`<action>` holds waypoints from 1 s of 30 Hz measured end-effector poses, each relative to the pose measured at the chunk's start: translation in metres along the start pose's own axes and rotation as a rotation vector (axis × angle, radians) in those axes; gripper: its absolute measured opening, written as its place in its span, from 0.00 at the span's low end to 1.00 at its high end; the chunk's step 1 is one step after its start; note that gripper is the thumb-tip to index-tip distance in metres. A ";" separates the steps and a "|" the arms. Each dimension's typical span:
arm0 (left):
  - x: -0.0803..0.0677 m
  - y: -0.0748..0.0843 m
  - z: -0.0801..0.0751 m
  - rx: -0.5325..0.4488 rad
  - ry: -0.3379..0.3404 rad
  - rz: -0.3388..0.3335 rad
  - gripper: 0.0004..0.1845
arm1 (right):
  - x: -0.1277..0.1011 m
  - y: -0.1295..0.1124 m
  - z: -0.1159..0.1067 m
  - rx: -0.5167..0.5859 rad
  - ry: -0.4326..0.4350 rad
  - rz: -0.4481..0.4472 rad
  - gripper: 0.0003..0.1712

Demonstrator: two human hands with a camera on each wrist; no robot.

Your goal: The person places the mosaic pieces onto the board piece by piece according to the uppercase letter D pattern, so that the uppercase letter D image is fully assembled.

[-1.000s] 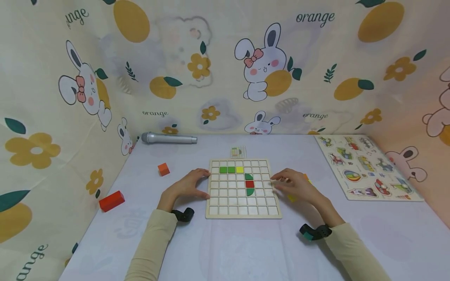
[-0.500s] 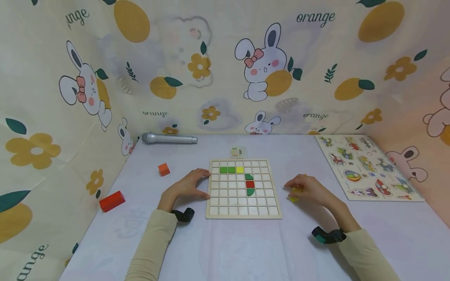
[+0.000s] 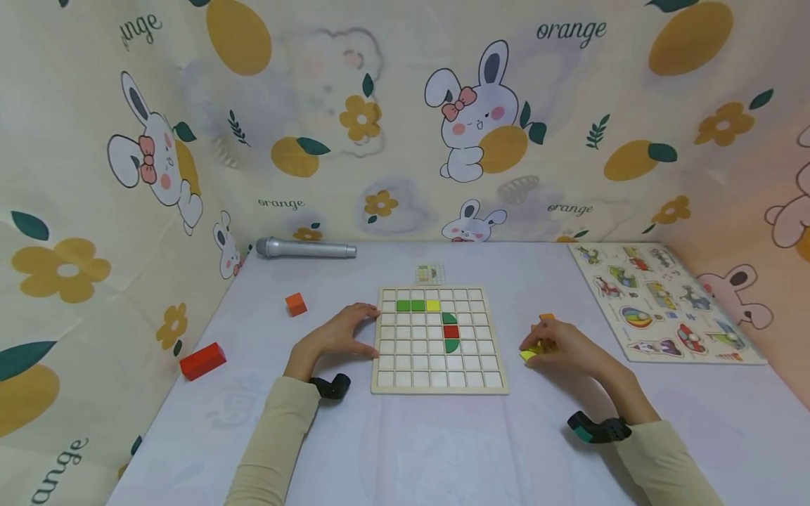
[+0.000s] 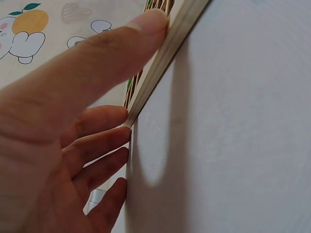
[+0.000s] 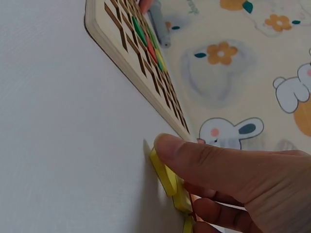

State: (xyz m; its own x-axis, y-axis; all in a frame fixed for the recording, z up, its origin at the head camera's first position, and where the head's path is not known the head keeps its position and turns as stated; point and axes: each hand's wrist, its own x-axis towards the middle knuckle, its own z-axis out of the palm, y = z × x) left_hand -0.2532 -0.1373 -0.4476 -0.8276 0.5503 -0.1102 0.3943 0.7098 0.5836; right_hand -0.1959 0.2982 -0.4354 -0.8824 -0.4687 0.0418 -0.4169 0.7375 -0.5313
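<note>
Rabbit-print backdrop [image 3: 405, 105], pale tabletop [image 3: 436, 450]. Yellow tile [image 5: 164, 174] is right of centre in the head view, apart from the grid board [image 3: 439, 390]: probably light, stiff, slightly slick; pinch its side faces. My right hand [image 3: 566, 348] has its thumb on it; can't tell if the pinch is closed. Left hand [image 3: 335, 332] relaxed, fingers touching the board's left edge.

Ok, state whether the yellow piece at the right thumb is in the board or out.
Out: white tabletop shows between the yellow piece and the board in the right wrist view.
</note>
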 end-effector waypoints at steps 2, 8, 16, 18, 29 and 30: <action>0.000 0.000 0.000 0.005 0.001 0.002 0.43 | -0.001 0.000 0.000 -0.004 -0.003 0.011 0.11; 0.001 0.000 0.000 0.001 0.001 0.010 0.43 | -0.001 0.002 0.003 0.022 0.015 -0.014 0.11; 0.001 0.000 0.000 0.008 0.003 0.009 0.43 | 0.000 0.002 0.006 0.122 -0.010 -0.017 0.13; 0.001 0.000 0.000 0.005 -0.001 0.000 0.43 | 0.001 0.000 0.006 0.123 -0.013 -0.020 0.12; 0.001 -0.002 0.001 0.002 0.001 -0.008 0.43 | 0.022 -0.022 0.014 0.186 0.062 -0.128 0.08; 0.001 -0.001 0.001 0.004 0.001 -0.007 0.43 | 0.024 -0.025 0.016 0.194 0.068 -0.137 0.08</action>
State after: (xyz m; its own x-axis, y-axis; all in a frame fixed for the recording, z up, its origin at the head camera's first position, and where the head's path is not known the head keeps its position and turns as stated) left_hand -0.2538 -0.1374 -0.4492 -0.8308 0.5451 -0.1128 0.3904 0.7150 0.5799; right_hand -0.2032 0.2608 -0.4348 -0.8358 -0.5193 0.1780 -0.4898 0.5590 -0.6691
